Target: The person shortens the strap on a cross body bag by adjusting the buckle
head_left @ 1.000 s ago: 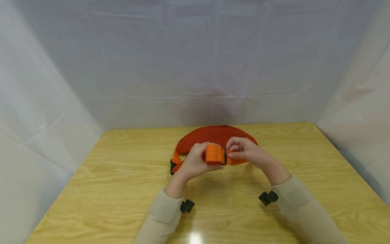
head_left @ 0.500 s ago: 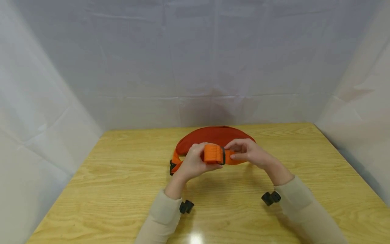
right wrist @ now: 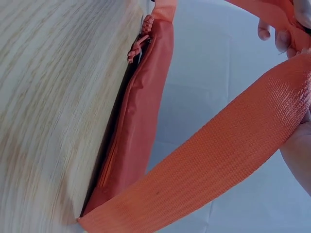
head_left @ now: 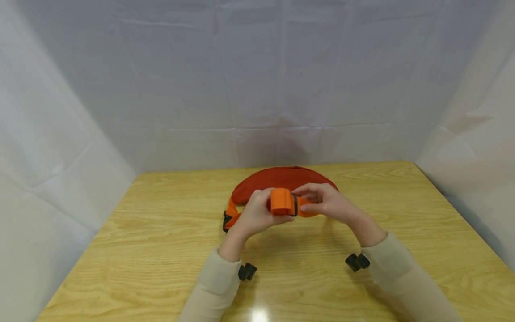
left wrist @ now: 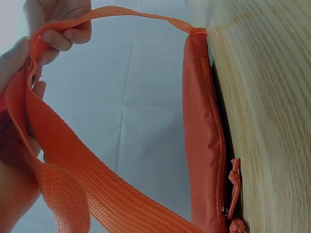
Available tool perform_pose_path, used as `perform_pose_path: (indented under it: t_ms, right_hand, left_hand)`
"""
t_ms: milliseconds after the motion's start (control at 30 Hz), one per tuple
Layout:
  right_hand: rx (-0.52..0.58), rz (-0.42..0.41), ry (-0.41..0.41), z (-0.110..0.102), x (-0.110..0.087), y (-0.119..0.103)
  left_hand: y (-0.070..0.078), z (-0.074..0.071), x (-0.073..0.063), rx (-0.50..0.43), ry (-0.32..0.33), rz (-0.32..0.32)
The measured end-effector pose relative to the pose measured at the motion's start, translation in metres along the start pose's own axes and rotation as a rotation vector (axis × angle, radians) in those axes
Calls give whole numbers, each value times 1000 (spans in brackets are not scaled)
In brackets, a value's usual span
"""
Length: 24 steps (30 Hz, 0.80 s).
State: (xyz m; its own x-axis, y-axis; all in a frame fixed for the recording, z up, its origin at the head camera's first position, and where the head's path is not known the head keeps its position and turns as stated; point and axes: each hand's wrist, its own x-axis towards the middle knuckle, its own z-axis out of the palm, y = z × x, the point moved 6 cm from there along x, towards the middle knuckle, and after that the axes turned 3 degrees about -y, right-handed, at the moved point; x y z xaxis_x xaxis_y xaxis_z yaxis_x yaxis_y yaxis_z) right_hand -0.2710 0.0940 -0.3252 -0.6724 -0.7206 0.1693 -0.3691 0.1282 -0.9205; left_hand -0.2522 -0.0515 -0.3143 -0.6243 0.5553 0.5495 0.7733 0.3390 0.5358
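Note:
A red waist bag (head_left: 277, 176) lies at the back of the table, its orange webbing strap (head_left: 280, 201) raised in front of it. My left hand (head_left: 257, 214) grips the strap where it is folded into a loop. Just right of that loop, a black strap slider (head_left: 295, 205) sits on the webbing. Beside the slider, my right hand (head_left: 330, 203) pinches the strap between thumb and fingers. Both ends of the strap run back to the bag (left wrist: 197, 121) in the left wrist view. A black buckle (head_left: 227, 221) hangs on the strap at the left.
The wooden table (head_left: 161, 250) reaches back to a pale sheet wall (head_left: 257, 89), with more sheeting at both sides. Corded zipper pulls (left wrist: 235, 177) hang from the bag's zip. Black wrist devices (head_left: 246, 271) are worn at both sleeves.
My right hand has shifted slightly right, then a little back left along the strap near the slider. The loop at my left hand has changed shape slightly. The bag stays in place.

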Motion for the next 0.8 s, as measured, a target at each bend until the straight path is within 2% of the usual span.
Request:
perform_pose_path:
  t_ms: [133,267,367,500,600,800]
  right_hand:
    - [-123,8,47,3,0,0]
    - [-304,-43,103,7,0,-4]
    - [-383,-72,144,9,-1,-5]
    - [-420,-100,178,8,-2,-6]
    - [-436,-125,194,8,-3,-7]
    - [-482,-183,265,6,-4,-11]
  left_hand:
    - [-3,0,0,-13,0,-34]
    - [-6,1,-1,-43,-1,-60]
    - [-6,1,-1,-91,-2,-59]
    - [-6,3,-2,-132,-17,-52]
    - [-6,4,-3,-125,-43,-53]
    - [-8,-2,-3,-25,-32,-70]
